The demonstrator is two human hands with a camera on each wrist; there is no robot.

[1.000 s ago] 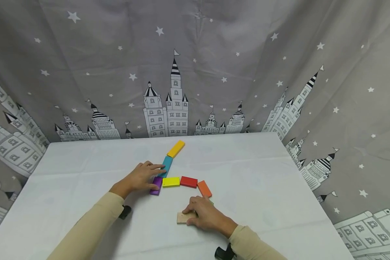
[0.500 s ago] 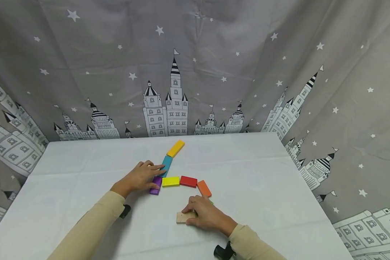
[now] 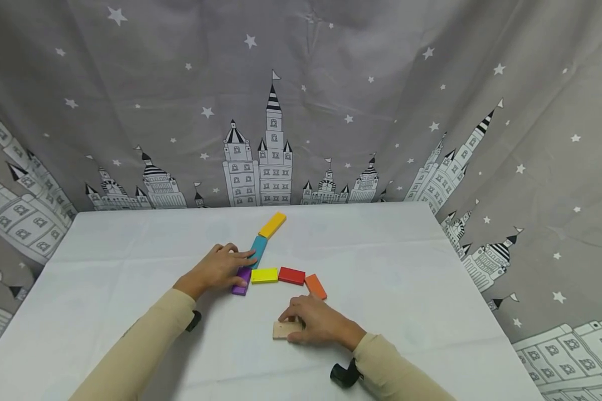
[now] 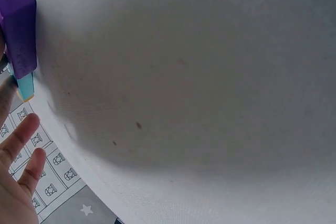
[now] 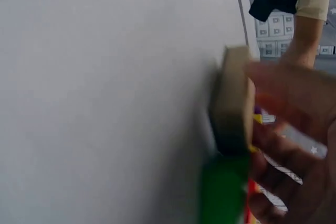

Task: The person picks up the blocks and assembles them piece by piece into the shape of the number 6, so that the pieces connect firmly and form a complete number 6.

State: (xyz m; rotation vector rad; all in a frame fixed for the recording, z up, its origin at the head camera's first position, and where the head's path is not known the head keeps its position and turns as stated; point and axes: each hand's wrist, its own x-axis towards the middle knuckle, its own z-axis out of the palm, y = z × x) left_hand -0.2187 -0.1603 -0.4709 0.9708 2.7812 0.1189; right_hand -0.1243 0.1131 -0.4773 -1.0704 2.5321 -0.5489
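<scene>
My right hand [image 3: 320,321] pinches a plain wooden block [image 3: 282,331] on the white table, the thumb at its near edge and the index finger at its far edge. The right wrist view, somewhat blurred, shows a green block [image 5: 224,191] end to end with it; in the head view my hand covers the green one. My left hand [image 3: 217,270] lies over two blocks, thumb on the purple block [image 3: 239,291] and fingertips on the teal block [image 3: 258,248]. Its other fingers spread out straight in the left wrist view.
A dark yellow block [image 3: 272,225] continues from the teal one toward the back. From the purple block a bent row runs right: a yellow block [image 3: 264,275], a red block [image 3: 292,276] and an orange block [image 3: 316,286]. A grey castle-print curtain [image 3: 311,122] hangs behind the table.
The head view has tipped slightly, so the scene sits a little higher. My right index finger has shifted slightly on the wooden block. The left hand and the coloured blocks stay put.
</scene>
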